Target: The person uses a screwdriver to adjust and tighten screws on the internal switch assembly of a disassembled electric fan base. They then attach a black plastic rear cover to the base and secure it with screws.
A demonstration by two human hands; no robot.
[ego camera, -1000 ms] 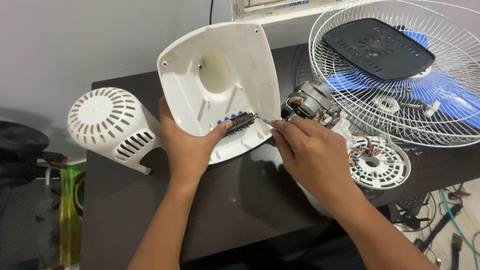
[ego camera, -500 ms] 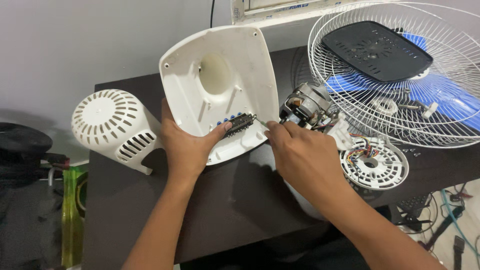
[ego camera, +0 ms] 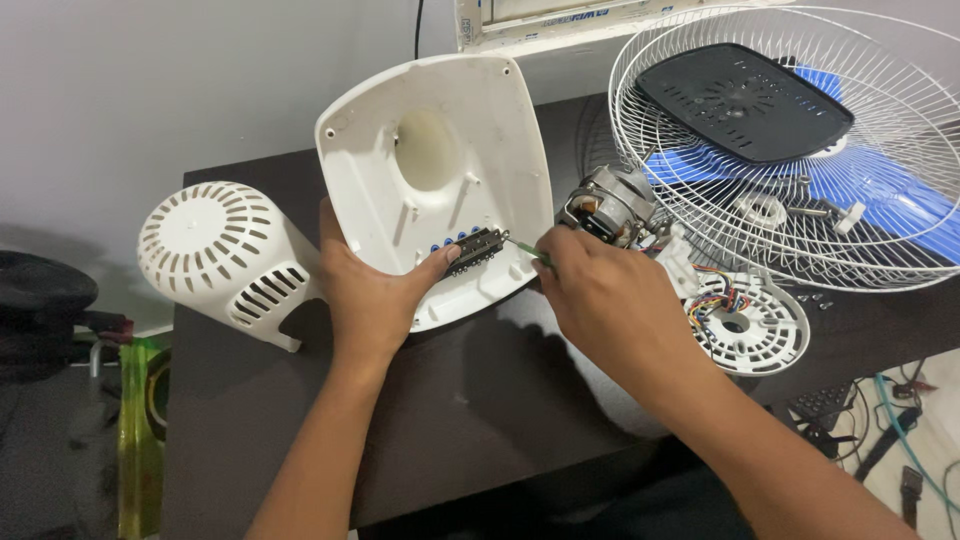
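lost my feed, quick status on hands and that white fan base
Left hand grips white base shell, thumb on switch block. Right hand holds thin tool at block. Motor close behind.

White fan base shell [ego camera: 440,170], black switch block [ego camera: 470,250], blue blades [ego camera: 900,215], white slotted motor cover [ego camera: 225,255], dark table [ego camera: 450,400].

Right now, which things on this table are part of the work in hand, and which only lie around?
In hand:
left hand holding white fan base shell
black switch block
right hand with thin tool

Lying about:
vented motor cover
fan motor
wire guard
round vented plate
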